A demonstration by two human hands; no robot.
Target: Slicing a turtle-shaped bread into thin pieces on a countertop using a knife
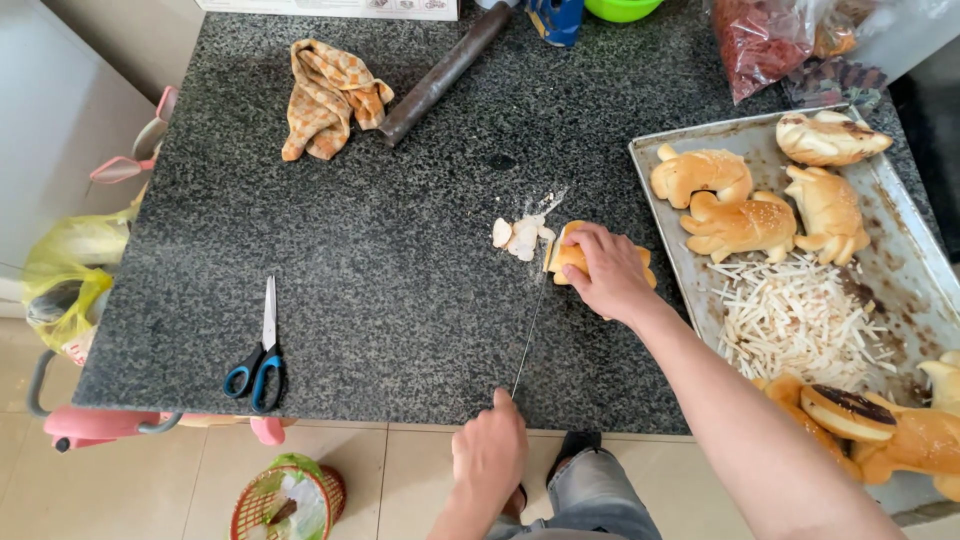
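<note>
The bread roll (572, 258) lies on the dark stone counter (350, 250), just left of the baking tray (900, 250), with its long axis running left to right across your view and its cut end pointing left. Your right hand (608, 272) lies over the top of it, fingers curled down and pressing it to the counter, so most of the roll is hidden. Your left hand (490, 450) is closed around the handle of a long knife (530, 325) at the near edge of the counter; the thin blade runs away from you, tilted slightly right, and its far part meets the roll's cut end. Just beyond that end sits a small heap of pale slices (520, 236).

On the tray, more golden rolls lie at the far end (745, 222) and at the near right corner (one there has a dark top), with a pile of pale shredded strips (790, 318) between them.

Further out, the scissors (260, 355) with blue and black handles lie near the front left, blades pointing away from you. An orange checked cloth (325, 95) is crumpled at the far left, and a dark rolling pin (445, 72) lies slantwise beside it. At the far right corner sits a clear bag of reddish contents (760, 40); a yellow-green plastic bag (65, 275) hangs off the counter's left side.
</note>
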